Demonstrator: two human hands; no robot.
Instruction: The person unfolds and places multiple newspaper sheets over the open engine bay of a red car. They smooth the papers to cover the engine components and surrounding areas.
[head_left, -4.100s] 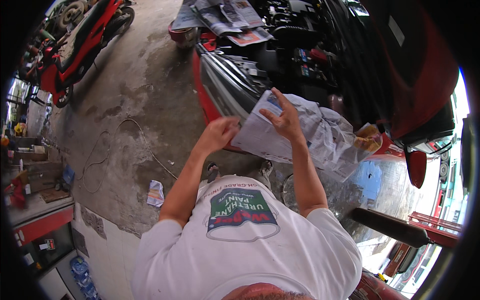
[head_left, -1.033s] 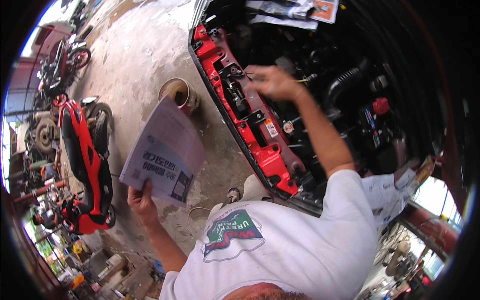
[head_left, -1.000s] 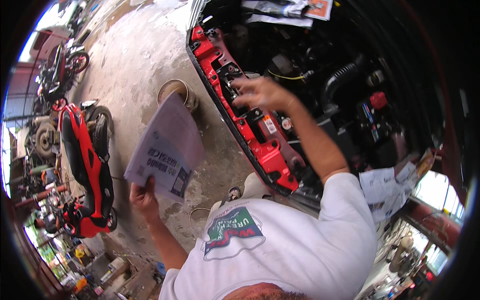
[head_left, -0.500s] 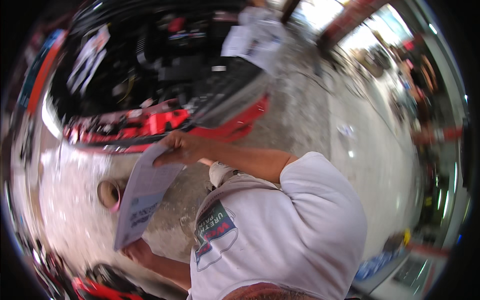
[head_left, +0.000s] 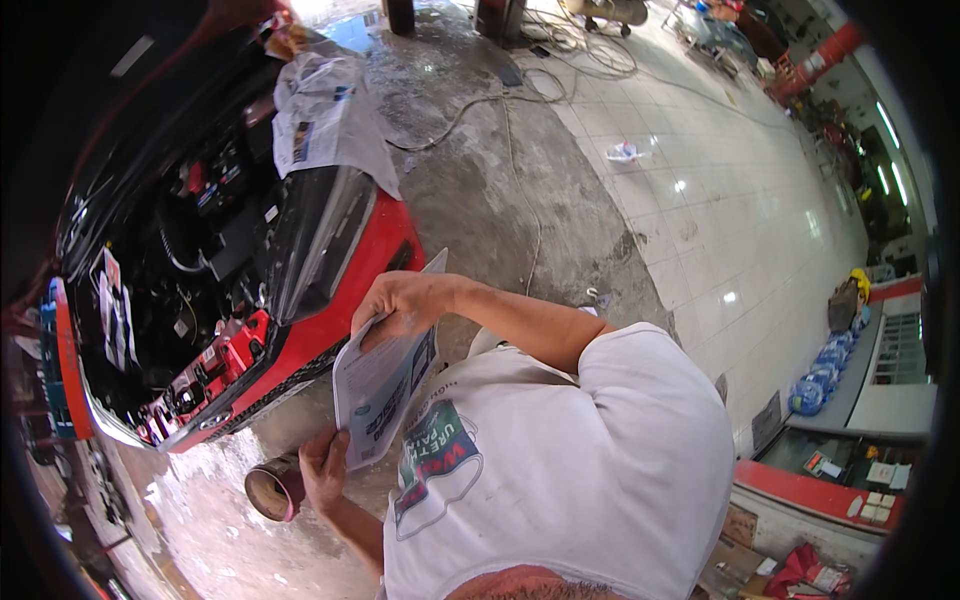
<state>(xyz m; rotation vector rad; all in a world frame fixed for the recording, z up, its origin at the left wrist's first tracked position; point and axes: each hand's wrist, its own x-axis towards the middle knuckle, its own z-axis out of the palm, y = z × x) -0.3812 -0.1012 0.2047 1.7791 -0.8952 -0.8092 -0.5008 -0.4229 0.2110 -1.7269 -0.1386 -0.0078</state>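
Folded newspaper (head_left: pixel 385 385) is held upright in front of my white shirt, printed side partly toward me. My right hand (head_left: pixel 400 303) is closed over its upper edge, with the fingers partly hidden behind the sheets. Lower down, my left hand (head_left: pixel 322 468) pinches the bottom corner, thumb on the near side. Just beyond the paper stands a red car (head_left: pixel 345 285) with its hood raised and its engine bay (head_left: pixel 215 225) exposed. Another newspaper sheet (head_left: pixel 330 130) is draped over the car's fender beside the headlight.
A round can-like container (head_left: pixel 275 490) sits on the floor near my left hand. Hoses (head_left: pixel 590 60) snake over the concrete and tiles. A crumpled wrapper (head_left: pixel 624 153) lies on the tiles. At right are a glass-topped counter (head_left: pixel 830 460) and blue-tinted bottles (head_left: pixel 825 375).
The view has swung right, so the car sits further left. Both hands have brought the newspaper closer to my chest, still gripping it.
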